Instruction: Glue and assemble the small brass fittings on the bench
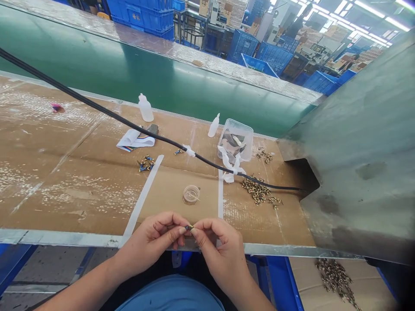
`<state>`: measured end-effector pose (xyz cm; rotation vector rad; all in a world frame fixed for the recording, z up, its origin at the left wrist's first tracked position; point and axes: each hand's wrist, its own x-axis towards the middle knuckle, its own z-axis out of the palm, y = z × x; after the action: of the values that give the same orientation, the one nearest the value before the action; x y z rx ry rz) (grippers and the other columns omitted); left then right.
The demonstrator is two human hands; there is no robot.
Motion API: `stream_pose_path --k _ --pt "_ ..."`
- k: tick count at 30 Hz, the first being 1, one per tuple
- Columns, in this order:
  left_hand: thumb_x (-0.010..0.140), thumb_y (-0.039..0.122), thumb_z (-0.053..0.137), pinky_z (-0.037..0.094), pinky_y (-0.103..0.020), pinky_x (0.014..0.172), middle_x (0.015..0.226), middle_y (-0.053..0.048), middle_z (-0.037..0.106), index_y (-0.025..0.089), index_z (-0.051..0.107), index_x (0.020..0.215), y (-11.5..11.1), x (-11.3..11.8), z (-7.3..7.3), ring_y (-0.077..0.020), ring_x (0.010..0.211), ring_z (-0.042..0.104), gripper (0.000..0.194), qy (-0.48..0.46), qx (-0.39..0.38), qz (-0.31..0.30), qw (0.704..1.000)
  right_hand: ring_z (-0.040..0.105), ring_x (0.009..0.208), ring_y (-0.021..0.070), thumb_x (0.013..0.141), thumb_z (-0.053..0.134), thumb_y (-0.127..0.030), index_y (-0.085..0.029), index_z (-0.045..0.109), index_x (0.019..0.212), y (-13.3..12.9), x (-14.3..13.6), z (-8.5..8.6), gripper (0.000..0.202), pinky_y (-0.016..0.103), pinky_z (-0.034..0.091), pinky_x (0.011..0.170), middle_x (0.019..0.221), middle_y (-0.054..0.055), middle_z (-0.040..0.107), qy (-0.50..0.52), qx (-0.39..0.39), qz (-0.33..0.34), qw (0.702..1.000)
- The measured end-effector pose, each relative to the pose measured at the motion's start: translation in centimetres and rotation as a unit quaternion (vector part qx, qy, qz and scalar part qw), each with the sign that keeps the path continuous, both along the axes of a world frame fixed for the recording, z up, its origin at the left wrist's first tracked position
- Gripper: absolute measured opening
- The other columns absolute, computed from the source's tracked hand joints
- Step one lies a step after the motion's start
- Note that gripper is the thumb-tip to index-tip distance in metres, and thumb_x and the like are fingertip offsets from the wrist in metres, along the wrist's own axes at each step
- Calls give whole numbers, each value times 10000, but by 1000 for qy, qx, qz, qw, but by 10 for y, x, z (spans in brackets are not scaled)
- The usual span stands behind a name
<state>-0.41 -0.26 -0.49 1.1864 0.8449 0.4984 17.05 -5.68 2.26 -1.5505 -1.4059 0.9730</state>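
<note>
Above the table's front edge, my left hand point(162, 235) and my right hand point(218, 242) meet, both closed in a pinch on one small dark and brass-coloured part point(189, 227). The fingertips cover most of it, so its exact kind does not show. Just beyond my hands, a small round clear dish point(191, 194) with a thin stick lying across it sits on the cardboard. To the right lies a heap of small brass-and-dark parts point(256, 190). A smaller group of parts with blue bits point(145, 163) is at the left.
A black cable point(155, 135) crosses above the table, tied with white strips. Farther back stand two white squeeze bottles point(145, 109) point(214, 126) and a clear plastic box point(236, 139). A metal panel point(363, 160) rises at the right. More parts point(335, 278) lie below the table edge.
</note>
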Motion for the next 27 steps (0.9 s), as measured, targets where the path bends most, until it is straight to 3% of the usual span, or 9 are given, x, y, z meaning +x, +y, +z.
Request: stream_pose_path --k 3,6,9,14,18,27 --pt "906 297 520 487 -226 630 771 -27 645 172 641 908 -2 0 0 -144 681 584 174 52 96 -12 994 599 684 139 869 590 -210 -214 674 795 0 5 3 112 232 421 618 733 -12 673 -60 13 26 998" --pt "911 241 486 476 -226 664 812 -39 670 184 650 925 -4 0 -2 -160 733 608 174 91 206 -33 974 602 682 136 862 598 -192 -217 677 785 1 11 2 113 230 417 621 730 -19 678 -64 -3 46 997" --pt "912 200 463 459 -215 677 819 -31 673 198 639 944 -5 1 -5 -155 746 614 178 108 268 -55 956 599 667 135 856 603 -186 -212 685 778 1 14 -2 116 227 422 619 716 -20 677 -51 -12 54 997" --pt "912 190 447 438 -195 654 778 -15 663 195 631 904 -3 4 -4 -139 713 606 184 127 278 -68 950 600 653 136 862 600 -187 -216 696 778 -2 15 -11 130 227 423 609 704 -19 678 -56 8 57 997" --pt "911 195 434 424 -196 620 708 -5 630 185 627 856 -2 5 -2 -133 654 577 201 130 269 -78 951 621 685 130 868 587 -160 -228 703 802 2 19 -10 150 216 441 641 745 -21 692 -69 30 96 993" --pt "890 180 422 409 -205 602 671 -9 617 154 620 822 2 8 3 -134 618 557 211 123 259 -90 954 601 624 123 859 606 -161 -203 695 748 9 23 -8 149 212 431 596 676 -18 671 -79 -12 131 988"
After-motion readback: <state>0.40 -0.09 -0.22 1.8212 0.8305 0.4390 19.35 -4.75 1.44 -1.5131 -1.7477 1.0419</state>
